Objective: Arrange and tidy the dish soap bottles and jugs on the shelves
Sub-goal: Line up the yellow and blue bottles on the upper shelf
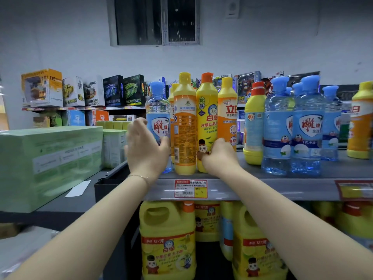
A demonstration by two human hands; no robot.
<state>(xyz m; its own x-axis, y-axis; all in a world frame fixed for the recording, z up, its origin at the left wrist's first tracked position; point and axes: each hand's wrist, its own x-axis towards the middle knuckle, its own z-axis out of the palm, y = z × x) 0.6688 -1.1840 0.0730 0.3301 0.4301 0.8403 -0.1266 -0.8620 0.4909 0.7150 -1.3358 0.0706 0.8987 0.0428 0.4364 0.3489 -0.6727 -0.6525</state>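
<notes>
Your left hand (146,147) has its fingers spread wide and flat against the side of the clear blue-capped bottle (158,120), more a push than a grip. Your right hand (217,153) is curled low at the base of the yellow cat-label bottle (206,118); fingers look wrapped part way round it, but I can't tell if it's a real grip or just a nudge.

Looks like you're squeezing that front cluster together on the upper shelf (252,190). Tip: press low near the bases, both sides evenly, so nothing tips. These bottles are tall and narrow and would topple easily if shoved up high.

All of them stand upright, long axis vertical, caps up. The catch is the orange bottle (184,126) between your hands: it shows its back panel with the barcode, while its neighbours face label-out. I'd spin that one round.

The handled jugs (167,239) sit on the shelf below, upright, labels forward.
</notes>
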